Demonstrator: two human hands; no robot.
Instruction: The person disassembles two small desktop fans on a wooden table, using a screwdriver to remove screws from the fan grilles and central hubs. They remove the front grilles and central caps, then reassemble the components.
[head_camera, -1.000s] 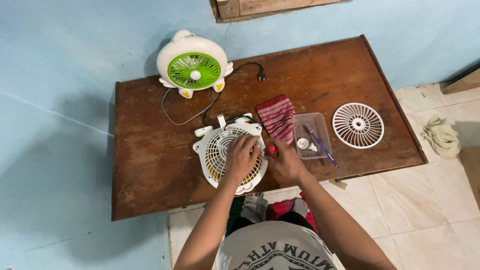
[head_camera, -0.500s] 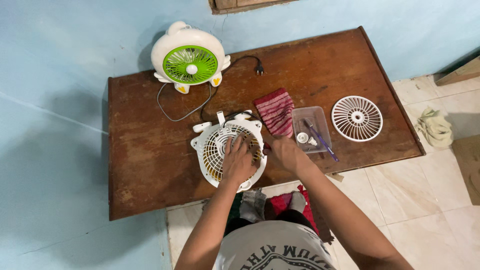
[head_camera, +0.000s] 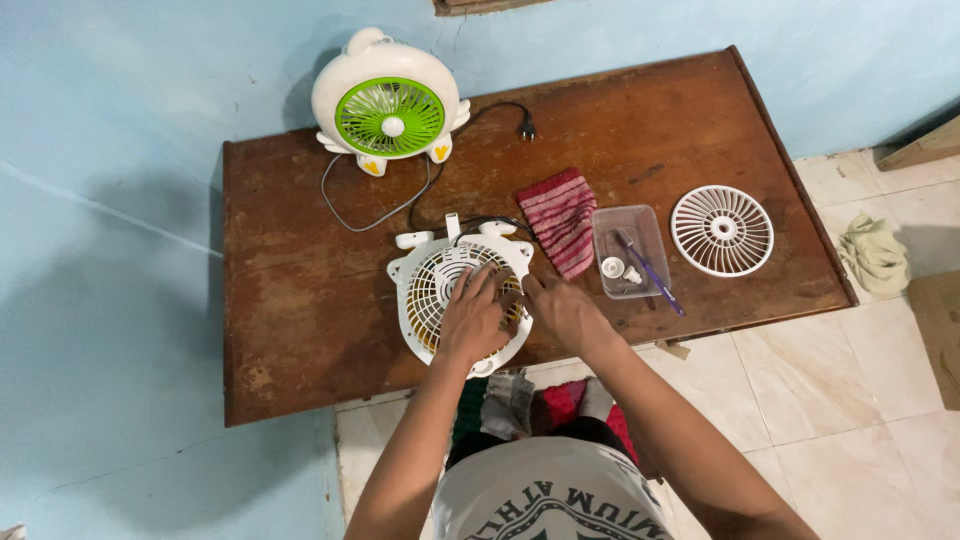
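White fan (head_camera: 440, 290) near table (head_camera: 300, 330) front edge; left hand (head_camera: 473, 318) flat on grille.

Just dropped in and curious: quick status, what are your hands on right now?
Left hand flat on white fan grille. Right hand at its right edge. Striped cloth and clear tray close by; green fan stands apart.

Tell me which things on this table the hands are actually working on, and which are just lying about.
In hand:
left hand flat on the white fan's grille
right hand at that fan's right edge

Lying about:
green fan
striped cloth
clear tray
loose grille
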